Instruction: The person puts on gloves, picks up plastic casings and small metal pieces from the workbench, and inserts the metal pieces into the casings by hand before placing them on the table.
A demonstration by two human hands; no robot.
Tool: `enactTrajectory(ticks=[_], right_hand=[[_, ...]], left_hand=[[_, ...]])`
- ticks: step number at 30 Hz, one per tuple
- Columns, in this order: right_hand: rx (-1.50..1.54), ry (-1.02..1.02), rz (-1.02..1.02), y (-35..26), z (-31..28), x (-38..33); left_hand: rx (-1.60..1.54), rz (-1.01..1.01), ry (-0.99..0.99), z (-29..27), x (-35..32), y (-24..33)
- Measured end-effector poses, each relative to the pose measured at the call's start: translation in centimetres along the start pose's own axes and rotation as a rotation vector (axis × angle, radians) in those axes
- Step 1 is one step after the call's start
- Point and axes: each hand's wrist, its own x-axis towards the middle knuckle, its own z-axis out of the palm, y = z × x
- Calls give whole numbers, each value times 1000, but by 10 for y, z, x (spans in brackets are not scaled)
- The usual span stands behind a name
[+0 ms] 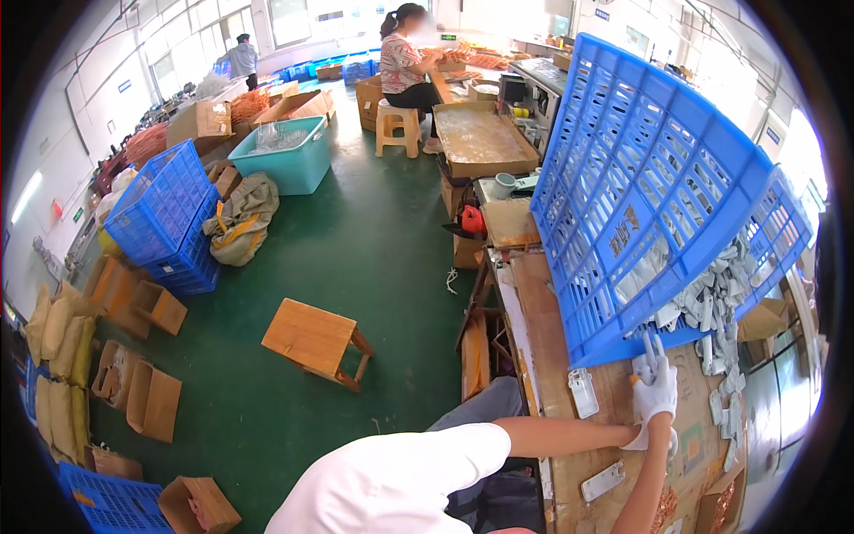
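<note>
My right hand [656,383], in a white glove, reaches to the mouth of a tilted blue plastic crate [614,205] with its fingers stretched out. Small grey-white plastic parts [703,303] spill from the crate and lie around those fingertips. Lower down, my left hand [639,436], also gloved, crosses under my right wrist, which hides most of its fingers; whether it holds anything cannot be seen. To the left of my hands lies a white plastic casing [584,393] on the cardboard-covered worktable [562,454]. A second white casing [604,481] lies nearer to me.
Copper-coloured pieces [665,509] lie near the table's front, next to an open carton [719,503]. A wooden stool [310,336] stands on the green floor, left of the table. Blue crates [160,205] and cartons line the left side. A seated person [405,67] works further back.
</note>
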Motion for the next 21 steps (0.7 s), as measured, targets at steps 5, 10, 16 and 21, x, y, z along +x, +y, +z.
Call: enactTrajectory(ticks=[5,10,16,21], right_hand=[[-93,50,102,50,-13,-11],[-1,20,131,87,-25,-17],[422,298,2,79,-57,-42],[648,684,245,98,-65,-100]], left_hand=[[11,-60,-47,26,13,-13],[30,-130,-85,53,31,-30],[-261,-84,-118,77,73,-128],[-676,-266,-157,87,72,-124]])
